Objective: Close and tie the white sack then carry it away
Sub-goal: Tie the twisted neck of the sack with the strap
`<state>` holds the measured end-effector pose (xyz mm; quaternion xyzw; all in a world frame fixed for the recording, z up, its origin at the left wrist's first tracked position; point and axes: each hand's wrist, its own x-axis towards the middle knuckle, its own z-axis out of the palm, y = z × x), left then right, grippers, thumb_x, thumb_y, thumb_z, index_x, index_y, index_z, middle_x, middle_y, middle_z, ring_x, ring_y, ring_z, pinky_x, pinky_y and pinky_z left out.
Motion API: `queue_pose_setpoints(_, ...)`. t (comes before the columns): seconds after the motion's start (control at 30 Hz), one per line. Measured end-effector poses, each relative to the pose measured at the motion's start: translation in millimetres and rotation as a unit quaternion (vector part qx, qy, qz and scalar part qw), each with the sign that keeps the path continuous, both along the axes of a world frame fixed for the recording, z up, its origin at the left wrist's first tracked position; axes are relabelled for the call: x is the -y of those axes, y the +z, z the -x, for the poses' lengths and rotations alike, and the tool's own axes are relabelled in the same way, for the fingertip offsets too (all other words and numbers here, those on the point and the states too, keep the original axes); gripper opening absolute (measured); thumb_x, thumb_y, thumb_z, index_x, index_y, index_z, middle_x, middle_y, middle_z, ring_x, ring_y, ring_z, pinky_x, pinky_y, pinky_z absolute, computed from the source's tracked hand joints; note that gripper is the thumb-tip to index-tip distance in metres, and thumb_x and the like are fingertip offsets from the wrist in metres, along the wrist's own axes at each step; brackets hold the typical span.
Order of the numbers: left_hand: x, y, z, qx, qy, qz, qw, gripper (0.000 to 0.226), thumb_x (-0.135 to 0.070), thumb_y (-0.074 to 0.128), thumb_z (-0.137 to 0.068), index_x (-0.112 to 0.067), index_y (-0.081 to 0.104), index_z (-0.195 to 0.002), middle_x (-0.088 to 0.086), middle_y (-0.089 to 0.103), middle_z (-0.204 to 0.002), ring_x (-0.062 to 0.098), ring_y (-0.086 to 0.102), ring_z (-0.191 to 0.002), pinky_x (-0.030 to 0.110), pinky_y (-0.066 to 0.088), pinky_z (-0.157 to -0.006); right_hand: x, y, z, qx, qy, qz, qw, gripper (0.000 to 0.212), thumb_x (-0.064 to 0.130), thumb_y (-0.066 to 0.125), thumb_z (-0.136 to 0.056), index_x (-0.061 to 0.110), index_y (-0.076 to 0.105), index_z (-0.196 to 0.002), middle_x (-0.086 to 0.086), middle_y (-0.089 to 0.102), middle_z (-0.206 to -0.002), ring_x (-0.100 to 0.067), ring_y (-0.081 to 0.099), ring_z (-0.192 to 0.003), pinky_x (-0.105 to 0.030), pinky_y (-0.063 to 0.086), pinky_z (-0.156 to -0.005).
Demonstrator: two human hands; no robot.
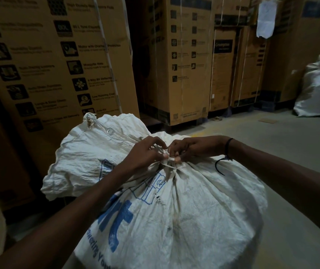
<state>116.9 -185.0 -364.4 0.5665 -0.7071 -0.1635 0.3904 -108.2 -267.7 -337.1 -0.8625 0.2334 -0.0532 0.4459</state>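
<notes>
A: White sack point(184, 214) is seen low in the middle of the view, standing on the concrete floor point(301, 171), its neck gathered into tight folds at the top. Blue printing is carried on its side toward seven o'clock.

B: How are the hands placed?

A: Both are met at the gathered neck. The left hand point(145, 152) is brought in from eight o'clock, the right hand point(192, 147) from three o'clock. A pale flat tie strip point(168, 162) is wound around the neck, and its ends are pinched between the fingertips of both hands; each grip is clenched on that strip. A dark band point(228, 146) is worn on the right wrist.

B: And above the neck?

A: The loose sack mouth is flopped over toward ten o'clock, where a metal eyelet point(110, 131) is shown near a knotted corner.

B: What is around it?

A: Tall printed cardboard cartons point(186, 61) are stacked from nine to one o'clock, just behind the sack. A second white sack point(318, 90) is rested on the floor at two o'clock, well apart.
</notes>
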Motion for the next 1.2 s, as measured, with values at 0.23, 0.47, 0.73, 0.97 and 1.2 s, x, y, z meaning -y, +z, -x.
queue_pose_setpoints(0.23, 1.3, 1.3, 3.9, -0.029, 0.029, 0.0, 0.999, 0.015, -0.028, 0.07, -0.091, -0.025, 0.078, -0.102, -0.01, 0.069, -0.105, 0.015, 0.066, -0.103, 0.031, 0.049, -0.088, 5.4, 6.7, -2.5, 0.019, -0.013, 0.021, 1.0, 0.023, -0.001, 0.058, -0.103, 0.012, 0.077, -0.106, -0.014, 0.059, -0.138, -0.018, 0.061, -0.121, -0.033, 0.049, -0.11)
queue_pose_setpoints(0.47, -3.2, 18.1, -0.7, -0.001, 0.034, 0.024, 0.999, 0.038, -0.03, 0.037, -0.114, -0.022, 0.074, -0.113, 0.004, 0.068, -0.124, 0.011, 0.067, -0.098, 0.018, 0.046, -0.087, 13.2, 11.4, 4.9, 0.094, -0.114, 0.076, 0.986, 0.033, 0.03, 0.071, -0.098, 0.001, 0.08, -0.113, -0.013, 0.079, -0.115, -0.024, 0.074, -0.106, -0.028, 0.059, -0.089)
queue_pose_setpoints(0.73, -20.8, 46.5, -28.9, 0.096, 0.179, 0.09, 0.975, 0.032, -0.018, 0.052, -0.079, -0.019, 0.072, -0.103, 0.009, 0.067, -0.116, 0.027, 0.067, -0.101, 0.047, 0.053, -0.097, 13.2, 19.3, -15.0, 0.168, -0.189, 0.189, 0.949, 0.012, 0.019, 0.078, -0.095, 0.01, 0.081, -0.101, -0.013, 0.081, -0.096, -0.008, 0.075, -0.08, -0.027, 0.064, -0.076)
queue_pose_setpoints(0.97, -25.8, 63.6, -58.3, 0.034, 0.29, 0.071, 0.954, 0.036, -0.02, 0.05, -0.072, -0.025, 0.073, -0.1, 0.001, 0.07, -0.125, 0.028, 0.062, -0.12, 0.049, 0.04, -0.105, -16.6, 37.7, -79.1, 0.112, -0.103, 0.279, 0.948, 0.033, 0.032, 0.088, -0.085, 0.014, 0.079, -0.113, 0.004, 0.081, -0.105, 0.014, 0.068, -0.08, -0.007, 0.05, -0.073)
queue_pose_setpoints(1.2, -18.8, 73.5, -84.2, 0.029, 0.394, 0.124, 0.91, 0.027, -0.019, 0.064, -0.078, -0.019, 0.068, -0.105, 0.009, 0.055, -0.131, 0.032, 0.05, -0.13, 0.046, 0.03, -0.114, -22.5, 24.5, -116.0, 0.071, -0.067, 0.323, 0.941, 0.017, 0.016, 0.081, -0.089, 0.011, 0.084, -0.106, -0.005, 0.081, -0.097, 0.003, 0.061, -0.071, -0.008, 0.042, -0.063)
